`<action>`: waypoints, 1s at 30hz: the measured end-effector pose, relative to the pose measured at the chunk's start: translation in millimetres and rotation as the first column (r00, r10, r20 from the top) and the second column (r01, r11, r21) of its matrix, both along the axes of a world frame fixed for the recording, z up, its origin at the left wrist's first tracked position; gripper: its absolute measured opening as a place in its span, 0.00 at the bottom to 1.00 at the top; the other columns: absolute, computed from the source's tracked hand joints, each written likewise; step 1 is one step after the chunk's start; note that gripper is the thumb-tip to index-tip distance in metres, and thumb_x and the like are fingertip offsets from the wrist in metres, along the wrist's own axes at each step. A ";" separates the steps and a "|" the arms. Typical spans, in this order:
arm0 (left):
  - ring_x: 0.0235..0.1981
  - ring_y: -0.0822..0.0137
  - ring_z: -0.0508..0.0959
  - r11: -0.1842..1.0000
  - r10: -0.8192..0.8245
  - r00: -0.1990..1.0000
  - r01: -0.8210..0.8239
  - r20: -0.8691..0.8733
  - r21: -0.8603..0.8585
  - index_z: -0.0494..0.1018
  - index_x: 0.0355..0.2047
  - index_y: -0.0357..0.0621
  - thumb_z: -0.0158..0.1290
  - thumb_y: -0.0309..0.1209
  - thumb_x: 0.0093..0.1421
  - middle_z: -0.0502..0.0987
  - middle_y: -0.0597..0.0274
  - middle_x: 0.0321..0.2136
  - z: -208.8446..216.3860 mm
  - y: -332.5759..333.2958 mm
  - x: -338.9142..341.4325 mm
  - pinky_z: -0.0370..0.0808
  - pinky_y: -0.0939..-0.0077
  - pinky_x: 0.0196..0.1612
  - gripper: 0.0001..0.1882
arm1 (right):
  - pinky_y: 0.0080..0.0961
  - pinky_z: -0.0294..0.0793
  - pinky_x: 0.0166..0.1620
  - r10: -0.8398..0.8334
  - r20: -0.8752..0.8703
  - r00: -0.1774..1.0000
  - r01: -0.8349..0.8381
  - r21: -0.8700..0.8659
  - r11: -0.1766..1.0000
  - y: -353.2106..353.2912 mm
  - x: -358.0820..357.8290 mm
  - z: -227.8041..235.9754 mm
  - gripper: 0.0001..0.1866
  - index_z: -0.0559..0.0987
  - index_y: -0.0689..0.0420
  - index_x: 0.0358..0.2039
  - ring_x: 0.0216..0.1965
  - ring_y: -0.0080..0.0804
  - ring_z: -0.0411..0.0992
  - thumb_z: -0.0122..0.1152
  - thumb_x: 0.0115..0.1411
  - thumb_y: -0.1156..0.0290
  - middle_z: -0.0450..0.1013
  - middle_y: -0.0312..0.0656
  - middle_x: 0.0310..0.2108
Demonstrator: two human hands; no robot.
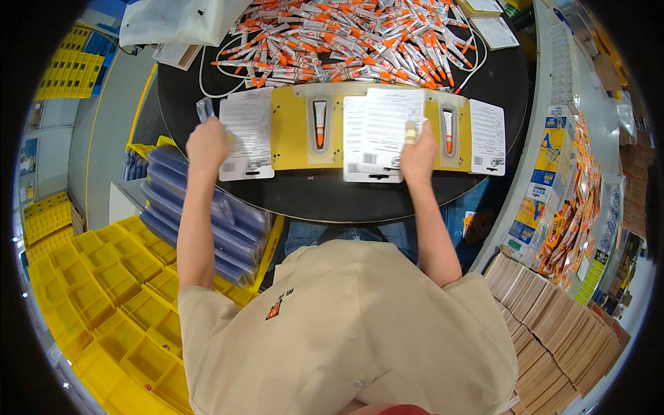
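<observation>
My left hand (207, 146) is closed on a clear plastic blister (205, 109) beside a white printed card (247, 128) at the left of the table. My right hand (419, 153), with tape round one finger, grips the edge of another white card (393, 124), which overlaps further cards (353, 142) beneath it. A yellow fixture (290, 131) lies across the table. In its two recesses, clear blisters each hold a small tube with an orange cap: one tube (319, 124) between the cards, the other tube (448, 131) right of my right hand. One more card (487, 137) lies at the fixture's right end.
A heap of orange-capped tubes (346, 41) covers the far part of the round black table (311, 197), ringed by a white cord (202, 76). Stacked clear blisters (207, 207) and yellow bins (117, 277) stand at left. Bundled cardboard (546, 311) and orange packets (577, 207) are at right.
</observation>
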State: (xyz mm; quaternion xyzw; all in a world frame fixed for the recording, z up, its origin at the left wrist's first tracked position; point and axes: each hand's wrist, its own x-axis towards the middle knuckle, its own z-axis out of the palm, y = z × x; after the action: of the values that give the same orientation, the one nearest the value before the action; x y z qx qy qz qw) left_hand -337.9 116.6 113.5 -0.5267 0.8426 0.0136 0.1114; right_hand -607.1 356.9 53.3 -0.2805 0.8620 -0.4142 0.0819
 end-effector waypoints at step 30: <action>0.29 0.48 0.80 0.839 -0.385 0.865 0.473 -0.322 0.269 0.56 0.64 0.49 0.54 0.44 0.57 0.45 0.41 0.66 -11.3 114.8 -134.6 0.78 0.58 0.34 0.36 | 0.47 0.65 0.55 -0.601 -0.104 0.793 0.566 0.492 0.662 144.0 -331.6 -139.3 0.38 0.73 0.65 0.48 0.52 0.63 0.66 0.34 0.63 0.39 0.70 0.63 0.48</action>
State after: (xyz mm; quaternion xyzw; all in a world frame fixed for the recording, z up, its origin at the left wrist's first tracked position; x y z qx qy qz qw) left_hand -472.6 231.4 102.2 -0.2894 0.9315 0.2006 0.0911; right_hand -938.6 500.8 -86.0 0.0555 0.9791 -0.1905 0.0435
